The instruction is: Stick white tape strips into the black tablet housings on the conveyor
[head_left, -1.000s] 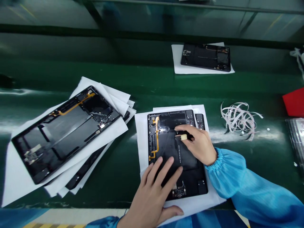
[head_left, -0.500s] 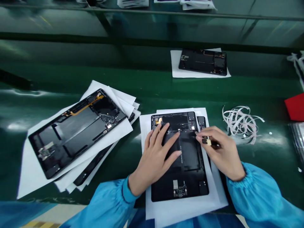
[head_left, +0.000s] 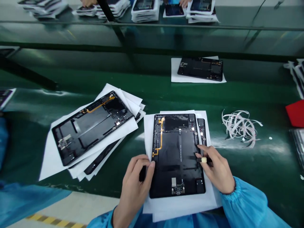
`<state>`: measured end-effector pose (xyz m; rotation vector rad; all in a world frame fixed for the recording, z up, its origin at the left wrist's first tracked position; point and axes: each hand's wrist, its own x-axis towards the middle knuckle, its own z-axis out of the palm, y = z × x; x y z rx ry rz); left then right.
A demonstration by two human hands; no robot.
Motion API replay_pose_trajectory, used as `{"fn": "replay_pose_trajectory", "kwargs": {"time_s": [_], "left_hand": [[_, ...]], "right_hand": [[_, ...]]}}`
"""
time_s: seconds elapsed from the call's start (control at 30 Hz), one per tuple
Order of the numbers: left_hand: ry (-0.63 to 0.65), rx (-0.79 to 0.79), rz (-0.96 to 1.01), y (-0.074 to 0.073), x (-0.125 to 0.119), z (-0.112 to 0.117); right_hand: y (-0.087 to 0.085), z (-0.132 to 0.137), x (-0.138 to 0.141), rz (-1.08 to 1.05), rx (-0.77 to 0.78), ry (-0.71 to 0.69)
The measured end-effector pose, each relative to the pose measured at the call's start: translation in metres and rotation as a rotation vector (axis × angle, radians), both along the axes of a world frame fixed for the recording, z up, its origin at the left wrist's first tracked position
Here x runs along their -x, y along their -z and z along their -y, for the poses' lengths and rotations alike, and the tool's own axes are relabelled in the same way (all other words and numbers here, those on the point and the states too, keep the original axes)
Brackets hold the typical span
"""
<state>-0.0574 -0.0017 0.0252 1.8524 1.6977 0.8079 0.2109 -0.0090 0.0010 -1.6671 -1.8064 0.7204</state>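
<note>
The black tablet housing (head_left: 177, 164) lies on white paper (head_left: 149, 133) on the near desk (head_left: 273, 161). My right hand's (head_left: 217, 169) fingers pinch a dark tool (head_left: 199, 160) at its right edge; my left hand's (head_left: 135, 180) fingers curl by the paper's edge.

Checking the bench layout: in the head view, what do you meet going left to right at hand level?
Tablet housing on paper sheets → left hand → second housing → right hand with small tool → film strips → red object
</note>
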Motion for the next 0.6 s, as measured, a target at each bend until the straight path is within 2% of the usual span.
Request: {"fn": "replay_pose_trajectory", "kwargs": {"time_s": [0.17,0.23,0.3,0.37,0.47,0.53,0.6], "left_hand": [[0.005,0.231,0.357,-0.032,-0.018,-0.002],[0.038,0.252,0.364,-0.044,-0.019,-0.014],[0.044,0.166,0.296,-0.060,-0.014,-0.041],[0.023,0.038,0.232,-0.081,0.000,-0.083],[-0.014,-0.077,0.275,-0.107,0.025,-0.171],[-0.089,-0.078,0.269,-0.112,0.037,-0.239],[-0.124,-0.088,0.237,-0.104,0.042,-0.303]], "right_hand": [[0.002,0.002,-0.003,-0.057,-0.049,-0.009],[0.002,0.005,-0.005,-0.078,-0.087,0.025],[0.004,0.006,-0.007,-0.086,-0.133,0.106],[0.006,0.007,-0.008,-0.104,-0.162,0.196],[0.010,0.002,-0.011,-0.140,-0.218,0.214],[0.012,-0.003,-0.014,-0.135,-0.268,0.174],[0.015,-0.006,-0.016,-0.113,-0.297,0.170]]}}
